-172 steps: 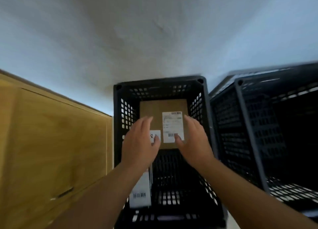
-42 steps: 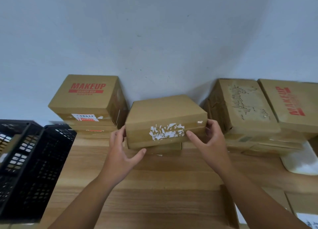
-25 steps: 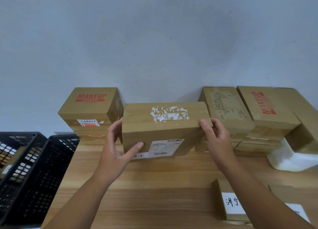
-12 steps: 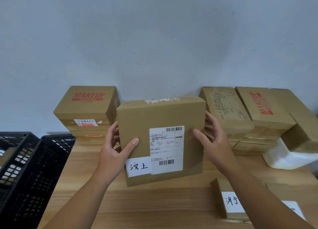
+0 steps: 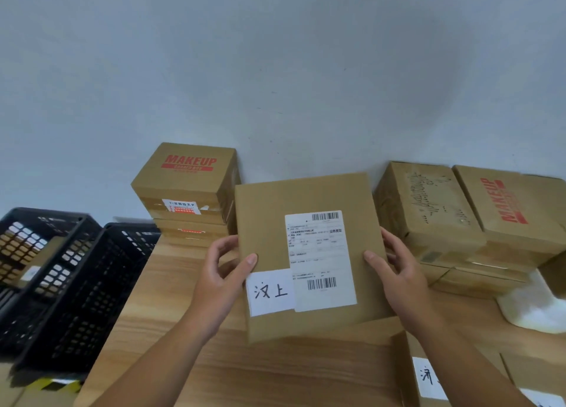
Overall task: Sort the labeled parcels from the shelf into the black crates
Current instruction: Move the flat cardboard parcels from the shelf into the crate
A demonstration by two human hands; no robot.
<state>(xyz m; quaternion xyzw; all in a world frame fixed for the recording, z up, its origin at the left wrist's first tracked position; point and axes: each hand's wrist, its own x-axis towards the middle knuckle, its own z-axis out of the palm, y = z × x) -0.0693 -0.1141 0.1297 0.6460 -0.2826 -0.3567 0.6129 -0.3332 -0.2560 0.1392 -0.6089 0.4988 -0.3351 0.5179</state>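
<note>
As my right forearm crosses a small box (image 5: 410,373) with a handwritten white tag at the near right corner of the wooden shelf (image 5: 171,299), part of that tag is hidden from me. Just past it, my left hand (image 5: 220,281) and right hand (image 5: 398,278) grip a flat brown parcel (image 5: 306,198) by its two side edges, each thumb pressed on the front and the fingers curled round behind. The parcel is tipped up so its face looks at me, above the middle of the shelf. Whether its lower edge touches the wood I cannot tell. A printed shipping label (image 5: 320,259) with two barcodes sits on that face, and a white slip (image 5: 269,291) with two handwritten characters overlaps its lower left corner, touching my left thumb.

To my left, two black crates (image 5: 92,284) stand side by side against the end of the shelf, and something brown shows through the lattice of the outer one. Behind the parcel on the left rises a stack of boxes (image 5: 186,186), the top one printed MAKEUP in red. On the right lie more boxes (image 5: 425,210), stacked and close together, one also marked MAKEUP, with a white packet (image 5: 533,308) beside them. The parcel blocks the gap between the two stacks. A pale wall (image 5: 275,69) closes the scene.
</note>
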